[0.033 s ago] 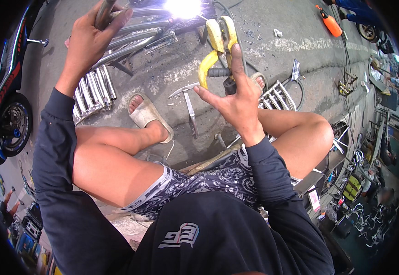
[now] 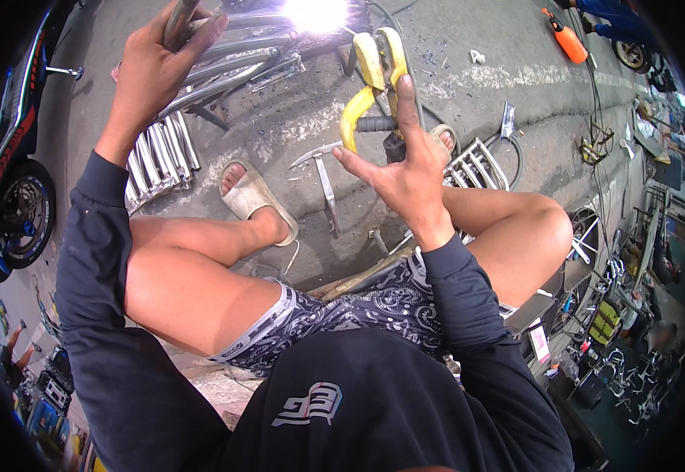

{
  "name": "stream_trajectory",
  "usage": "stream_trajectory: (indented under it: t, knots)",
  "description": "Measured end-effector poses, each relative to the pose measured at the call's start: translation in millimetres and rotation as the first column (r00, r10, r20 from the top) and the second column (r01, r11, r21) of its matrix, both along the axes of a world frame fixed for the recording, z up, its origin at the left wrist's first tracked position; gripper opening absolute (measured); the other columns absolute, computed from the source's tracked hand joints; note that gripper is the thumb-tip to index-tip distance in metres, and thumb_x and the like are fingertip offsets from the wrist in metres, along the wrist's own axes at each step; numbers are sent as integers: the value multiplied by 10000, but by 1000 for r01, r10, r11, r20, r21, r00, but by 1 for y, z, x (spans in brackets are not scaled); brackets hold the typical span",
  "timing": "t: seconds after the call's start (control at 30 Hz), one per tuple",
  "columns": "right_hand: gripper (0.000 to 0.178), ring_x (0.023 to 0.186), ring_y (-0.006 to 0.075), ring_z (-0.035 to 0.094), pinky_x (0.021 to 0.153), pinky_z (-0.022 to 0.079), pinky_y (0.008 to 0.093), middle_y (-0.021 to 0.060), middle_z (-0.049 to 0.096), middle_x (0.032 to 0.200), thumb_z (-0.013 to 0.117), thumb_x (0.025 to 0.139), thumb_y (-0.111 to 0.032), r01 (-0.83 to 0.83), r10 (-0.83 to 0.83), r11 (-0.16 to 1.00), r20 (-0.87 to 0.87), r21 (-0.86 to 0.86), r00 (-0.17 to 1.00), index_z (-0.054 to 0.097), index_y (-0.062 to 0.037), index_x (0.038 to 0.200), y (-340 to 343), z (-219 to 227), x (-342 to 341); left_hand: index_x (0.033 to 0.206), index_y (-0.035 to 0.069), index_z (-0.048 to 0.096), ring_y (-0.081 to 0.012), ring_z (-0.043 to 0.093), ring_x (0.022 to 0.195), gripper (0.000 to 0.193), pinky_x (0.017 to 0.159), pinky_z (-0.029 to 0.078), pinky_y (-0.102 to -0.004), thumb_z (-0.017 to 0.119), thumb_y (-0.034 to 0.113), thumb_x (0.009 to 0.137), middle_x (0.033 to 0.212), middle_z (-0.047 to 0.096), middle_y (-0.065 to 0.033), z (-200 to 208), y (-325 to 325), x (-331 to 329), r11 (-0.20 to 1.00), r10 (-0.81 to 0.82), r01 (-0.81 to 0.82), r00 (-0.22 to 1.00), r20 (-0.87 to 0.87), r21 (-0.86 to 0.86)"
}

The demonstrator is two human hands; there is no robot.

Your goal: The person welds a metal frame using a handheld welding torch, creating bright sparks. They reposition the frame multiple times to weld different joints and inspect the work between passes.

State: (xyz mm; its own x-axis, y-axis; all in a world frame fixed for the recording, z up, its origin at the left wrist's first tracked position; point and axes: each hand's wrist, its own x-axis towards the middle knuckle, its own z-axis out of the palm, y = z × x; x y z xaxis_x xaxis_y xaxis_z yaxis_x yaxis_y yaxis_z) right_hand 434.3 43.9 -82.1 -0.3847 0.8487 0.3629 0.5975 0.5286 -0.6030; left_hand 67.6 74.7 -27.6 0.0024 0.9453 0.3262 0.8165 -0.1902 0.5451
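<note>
My right hand (image 2: 411, 169) grips a yellow welding electrode holder (image 2: 370, 61), its thumb by the curved lever and its index finger along the other side. A thin electrode (image 2: 348, 30) runs from the jaws toward a glaring white arc (image 2: 315, 12) at the top edge, which washes out the joint there. At the upper left, my left hand (image 2: 153, 67) is closed around a metal tube (image 2: 179, 25). Beneath and beside it lie several shiny bent tubes (image 2: 228, 75). On the ground between my feet rests a chipping hammer (image 2: 328, 189).
Bundled chrome tubes (image 2: 161, 153) lie by my left foot, and a metal rack-like frame (image 2: 476, 167) by my right. A cable (image 2: 518, 161) curves past it. A motorcycle (image 2: 20, 204) stands at far left. An orange spray bottle (image 2: 569, 39) lies at upper right; workshop clutter fills the right.
</note>
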Motion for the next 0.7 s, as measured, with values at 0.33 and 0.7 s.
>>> stream_trajectory:
  t: [0.33, 0.7]
  knots:
    - [1300, 962, 284, 789, 814, 623, 380, 250, 766, 1199, 1015, 696, -374, -17, 18, 1000, -36, 9, 999, 264, -28, 1700, 1, -4, -4, 1201, 63, 733, -90, 543, 762, 367, 707, 451, -267, 776, 378, 1019, 829, 657, -8, 4, -1, 2, 996, 59, -58, 998, 19, -72]
    - [1321, 834, 246, 760, 745, 605, 353, 219, 780, 1108, 1022, 684, -412, -31, 37, 995, -69, 91, 997, 271, -26, 1700, 5, -9, -5, 1184, 43, 743, -109, 681, 873, 399, 838, 531, -291, 804, 388, 992, 942, 770, -60, -4, 8, -17, 987, 116, -105, 990, 82, -124]
